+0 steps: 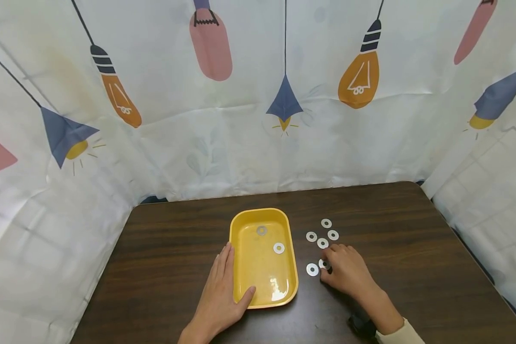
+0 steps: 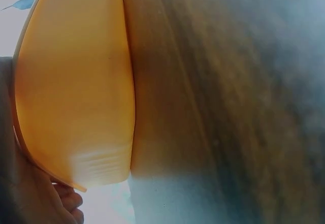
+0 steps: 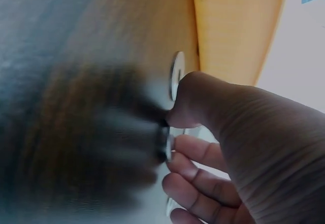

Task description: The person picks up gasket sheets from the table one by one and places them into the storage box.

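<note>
Flat washers (image 1: 315,237) — thin pale rings — lie on the table (image 1: 167,267) right of a yellow plastic tray (image 1: 260,282), with two more inside it. Our left hand (image 1: 220,298) lies straight-fingered along the tray's left wall. Our right hand (image 1: 348,270) brackets one washer between thumb and fingers; we cannot tell whether it pinches. Catching the thin edge with a fingernail should help us lift it cleanly. Beneath is dark wood grain; around hang white curtains (image 1: 241,153) printed with lamps (image 1: 284,98) and bulbs (image 1: 370,67).
</note>
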`<state>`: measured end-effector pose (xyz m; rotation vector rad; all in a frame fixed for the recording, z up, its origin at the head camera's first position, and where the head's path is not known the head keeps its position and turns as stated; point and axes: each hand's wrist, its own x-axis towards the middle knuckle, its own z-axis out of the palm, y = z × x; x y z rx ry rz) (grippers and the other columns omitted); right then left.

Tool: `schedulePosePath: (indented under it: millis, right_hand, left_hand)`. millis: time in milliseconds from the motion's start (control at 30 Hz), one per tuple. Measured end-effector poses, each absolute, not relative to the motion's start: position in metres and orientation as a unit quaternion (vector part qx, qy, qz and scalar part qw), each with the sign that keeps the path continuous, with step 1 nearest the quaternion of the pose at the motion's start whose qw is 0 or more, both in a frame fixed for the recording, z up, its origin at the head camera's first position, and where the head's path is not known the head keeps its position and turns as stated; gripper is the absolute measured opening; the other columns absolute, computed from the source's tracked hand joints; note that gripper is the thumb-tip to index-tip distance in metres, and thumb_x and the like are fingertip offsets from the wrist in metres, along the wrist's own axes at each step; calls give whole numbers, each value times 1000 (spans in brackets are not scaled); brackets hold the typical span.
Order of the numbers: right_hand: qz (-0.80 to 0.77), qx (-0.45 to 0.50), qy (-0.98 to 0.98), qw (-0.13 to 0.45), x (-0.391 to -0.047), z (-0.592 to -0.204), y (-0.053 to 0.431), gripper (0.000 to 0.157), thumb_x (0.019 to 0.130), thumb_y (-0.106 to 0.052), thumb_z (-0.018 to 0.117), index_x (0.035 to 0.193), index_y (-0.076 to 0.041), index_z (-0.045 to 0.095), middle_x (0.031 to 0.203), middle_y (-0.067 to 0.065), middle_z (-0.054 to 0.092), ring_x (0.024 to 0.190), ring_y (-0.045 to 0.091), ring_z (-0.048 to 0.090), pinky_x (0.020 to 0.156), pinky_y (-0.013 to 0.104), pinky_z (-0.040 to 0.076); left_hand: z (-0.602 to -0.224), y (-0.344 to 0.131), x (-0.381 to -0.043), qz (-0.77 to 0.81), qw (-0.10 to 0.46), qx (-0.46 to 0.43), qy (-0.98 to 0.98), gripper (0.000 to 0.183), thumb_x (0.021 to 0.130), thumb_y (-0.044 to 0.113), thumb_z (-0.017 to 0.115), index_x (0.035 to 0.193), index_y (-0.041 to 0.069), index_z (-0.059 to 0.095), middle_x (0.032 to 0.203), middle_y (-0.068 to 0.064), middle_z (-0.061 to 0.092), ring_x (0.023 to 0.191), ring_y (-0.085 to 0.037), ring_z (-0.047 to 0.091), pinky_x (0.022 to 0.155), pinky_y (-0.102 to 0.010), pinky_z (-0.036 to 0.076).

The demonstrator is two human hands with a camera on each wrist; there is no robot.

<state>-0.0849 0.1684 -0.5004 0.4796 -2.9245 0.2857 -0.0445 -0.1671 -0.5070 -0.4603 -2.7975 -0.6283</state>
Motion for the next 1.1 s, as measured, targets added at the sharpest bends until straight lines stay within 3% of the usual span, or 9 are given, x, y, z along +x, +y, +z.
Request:
schedulePosePath:
  millis: [433, 700, 1100]
  right_hand:
    - [126, 147, -977, 89, -83, -507, 172, 20, 74, -23, 83, 88, -14, 73, 84, -3, 66, 80, 17, 61, 77, 40, 56]
    - [157, 150, -974, 72, -86, -507, 179, 20, 75, -22, 85, 92, -15, 76, 90, -3, 73, 84, 16, 66, 80, 42, 59]
    - [164, 177, -964, 108, -87, -509, 183, 19, 72, -21, 86, 90, -18, 77, 86, -8, 73, 81, 13, 66, 78, 40, 58]
  left_hand:
    - [-507, -168, -46, -217, 115, -156, -957, 106, 85, 45, 79, 164, -4, 28, 174, -18, 29, 157, -34, 35, 129, -11, -10]
    - [-507, -168, -46, -219, 120, -161, -955, 106, 85, 45, 79, 164, -4, 28, 173, -19, 30, 158, -35, 34, 131, -13, -8]
    - [-508, -169, -45, -214, 120, -159, -956, 106, 85, 45, 79, 164, -5, 28, 173, -19, 30, 158, -34, 34, 132, -14, -9]
